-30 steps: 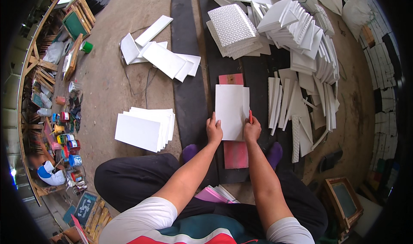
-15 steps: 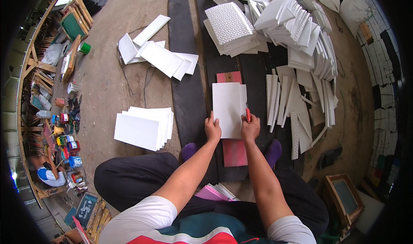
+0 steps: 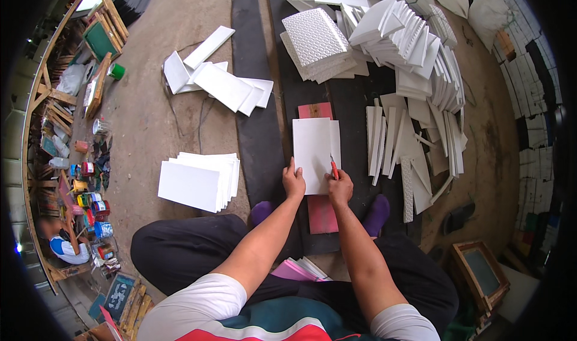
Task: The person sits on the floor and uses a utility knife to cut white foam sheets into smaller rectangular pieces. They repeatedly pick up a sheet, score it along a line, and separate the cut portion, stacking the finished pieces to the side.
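Observation:
A white rectangular board (image 3: 311, 155) lies before me. Beneath it, another white board (image 3: 335, 140) sticks out along the right side. Both rest on a longer pink-red board (image 3: 323, 215), whose ends show at top and bottom. At the lower left edge of the upper board, my left hand (image 3: 294, 182) grips it, thumb near the top face and fingers along the side. My right hand (image 3: 341, 188) is closed round a red cutter knife (image 3: 335, 170); its tip is by the upper board's right edge. Whether the blade touches the board is too small to tell.
A neat white board stack (image 3: 189, 185) lies left, with loose white boards (image 3: 222, 87) farther off. White strips (image 3: 377, 140) and large board piles (image 3: 415, 46) lie right. Paint cans (image 3: 99, 207) line the far left, near another person (image 3: 66, 245). A wooden frame (image 3: 481, 275) sits lower right.
My right hand has shifted left and slightly nearer with the cutter knife, from the lower board's right side to the upper board's edge. My left hand keeps its hold.

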A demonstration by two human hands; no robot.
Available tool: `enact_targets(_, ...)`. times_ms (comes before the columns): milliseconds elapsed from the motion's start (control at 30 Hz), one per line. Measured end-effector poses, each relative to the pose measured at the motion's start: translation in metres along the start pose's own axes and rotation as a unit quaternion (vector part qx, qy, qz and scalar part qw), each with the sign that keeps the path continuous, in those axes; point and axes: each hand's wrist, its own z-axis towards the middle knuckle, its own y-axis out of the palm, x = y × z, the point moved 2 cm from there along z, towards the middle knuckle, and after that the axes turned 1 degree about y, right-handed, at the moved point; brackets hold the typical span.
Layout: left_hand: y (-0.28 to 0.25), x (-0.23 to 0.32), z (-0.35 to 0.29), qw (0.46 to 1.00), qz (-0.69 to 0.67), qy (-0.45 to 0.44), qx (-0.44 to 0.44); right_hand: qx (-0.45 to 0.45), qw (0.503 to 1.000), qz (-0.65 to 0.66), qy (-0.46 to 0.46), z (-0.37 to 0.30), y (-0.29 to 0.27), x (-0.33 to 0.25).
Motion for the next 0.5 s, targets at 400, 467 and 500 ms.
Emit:
enact_targets(400, -0.004, 0.0, 0.0, 1.0, -0.002, 0.014, -0.003, 0.041, 0.999, -0.024, -0.004, -0.011, 0.009, -0.002)
enact_targets(467, -0.004, -0.001, 0.0, 1.0, -0.005, 0.013, -0.005, 0.027, 0.999, -0.016, 0.015, -0.009, 0.01, 0.0)
enact_targets(500, -0.004, -0.003, 0.0, 1.0, -0.002, 0.011, -0.007, 0.017, 0.999, -0.013, 0.024, -0.009, 0.01, 0.0)
